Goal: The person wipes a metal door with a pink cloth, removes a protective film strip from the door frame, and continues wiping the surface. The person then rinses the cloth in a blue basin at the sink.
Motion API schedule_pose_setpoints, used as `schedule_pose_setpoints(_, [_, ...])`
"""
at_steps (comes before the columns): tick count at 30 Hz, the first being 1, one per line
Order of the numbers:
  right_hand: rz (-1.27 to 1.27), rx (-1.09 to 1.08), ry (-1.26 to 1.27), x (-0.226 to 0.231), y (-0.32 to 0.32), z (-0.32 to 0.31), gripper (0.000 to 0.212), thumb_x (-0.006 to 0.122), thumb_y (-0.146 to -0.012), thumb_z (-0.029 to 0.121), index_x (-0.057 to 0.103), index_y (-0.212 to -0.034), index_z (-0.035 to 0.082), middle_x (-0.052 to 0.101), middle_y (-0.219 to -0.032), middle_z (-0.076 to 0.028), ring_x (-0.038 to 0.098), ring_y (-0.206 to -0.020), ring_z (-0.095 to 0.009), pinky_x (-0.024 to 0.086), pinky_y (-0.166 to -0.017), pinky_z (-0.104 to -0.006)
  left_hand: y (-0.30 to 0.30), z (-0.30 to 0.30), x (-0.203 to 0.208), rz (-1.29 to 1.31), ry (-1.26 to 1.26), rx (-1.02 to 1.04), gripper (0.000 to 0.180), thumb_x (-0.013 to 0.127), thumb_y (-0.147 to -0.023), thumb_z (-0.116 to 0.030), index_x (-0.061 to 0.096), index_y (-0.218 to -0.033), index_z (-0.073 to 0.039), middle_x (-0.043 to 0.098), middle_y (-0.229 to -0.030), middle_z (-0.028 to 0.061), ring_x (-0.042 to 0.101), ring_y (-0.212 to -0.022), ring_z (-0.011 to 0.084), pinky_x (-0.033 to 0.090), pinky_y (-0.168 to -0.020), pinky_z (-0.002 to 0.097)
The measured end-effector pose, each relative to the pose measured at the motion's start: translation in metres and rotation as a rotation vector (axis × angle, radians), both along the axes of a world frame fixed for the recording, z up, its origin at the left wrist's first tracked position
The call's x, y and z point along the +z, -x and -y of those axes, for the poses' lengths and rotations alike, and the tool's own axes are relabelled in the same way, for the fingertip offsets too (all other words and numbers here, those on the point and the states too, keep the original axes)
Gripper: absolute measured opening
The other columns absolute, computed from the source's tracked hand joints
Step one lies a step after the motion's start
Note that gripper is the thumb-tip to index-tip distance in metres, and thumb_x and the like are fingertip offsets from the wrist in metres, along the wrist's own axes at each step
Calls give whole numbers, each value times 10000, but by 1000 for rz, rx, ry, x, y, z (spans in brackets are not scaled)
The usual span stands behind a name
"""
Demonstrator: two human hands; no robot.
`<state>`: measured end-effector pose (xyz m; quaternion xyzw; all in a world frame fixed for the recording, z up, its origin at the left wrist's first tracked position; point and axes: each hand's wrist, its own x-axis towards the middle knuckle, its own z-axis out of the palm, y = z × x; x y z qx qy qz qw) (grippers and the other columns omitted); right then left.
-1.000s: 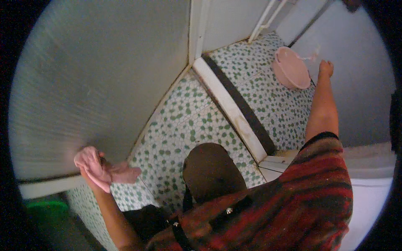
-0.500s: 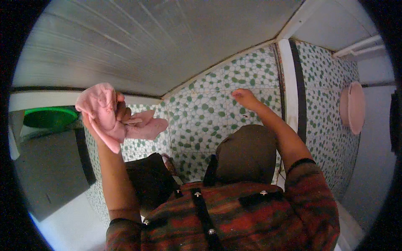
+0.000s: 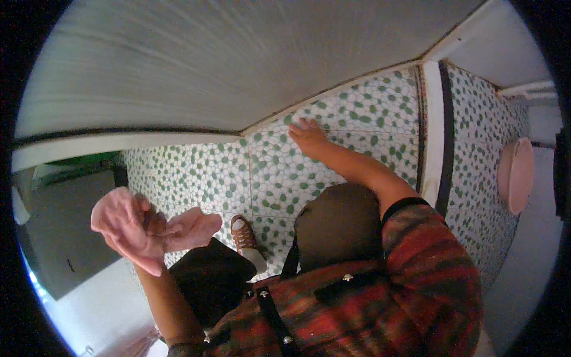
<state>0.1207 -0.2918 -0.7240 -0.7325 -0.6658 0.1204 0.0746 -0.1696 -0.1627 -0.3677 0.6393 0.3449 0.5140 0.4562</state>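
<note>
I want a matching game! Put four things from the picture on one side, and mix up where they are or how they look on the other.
1. pink cloth
2. right hand
3. round basin
4. floor

A. white with green spots
B. holding nothing
C. near the picture's right edge
D. held in the left hand

Pairs: 1-D, 2-B, 3-C, 4-A

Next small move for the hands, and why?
I'd probably bring the right hand over to the loose end of the pink cloth. The left hand grips the cloth bunched up, with that end sticking out toward the person's right, while the right hand looks empty, its fingers spread over the patterned floor, well away from the cloth.
</note>
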Motion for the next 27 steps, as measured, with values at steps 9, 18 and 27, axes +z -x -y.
schedule_pose_setpoints(9, [-764, -447, -545, 58, -40, 104, 139, 555, -792, 93, 580, -901, 10, 591, -855, -146, 568, -829, -332, 459, -754, -387, -23, -16, -23, -539, -414, 18, 206, 476, -830, -244, 475, -919, -58, 488, -753, 59, 440, -501, 127, 325, -389, 210])
schedule_pose_setpoints(18, [54, -1081, -997, 232, -207, 376, 168, 593, -788, 63, 590, -956, 45, 589, -883, -94, 569, -774, -202, 467, -706, -303, -166, 48, -17, -517, -401, -290, 339, 445, -824, -282, 461, -1040, -21, 475, -836, 60, 470, -669, 144, 405, -559, 257])
schedule_pose_setpoints(27, [0, -1494, -500, 301, -257, 524, 250, 519, -837, 125, 597, -1065, 58, 612, -1020, -54, 564, -905, -199, 461, -747, -336, -174, 52, -14, 90, 348, -816, 405, 479, -836, -391, 444, -1071, -63, 519, -957, 113, 520, -751, 216, 456, -642, 328])
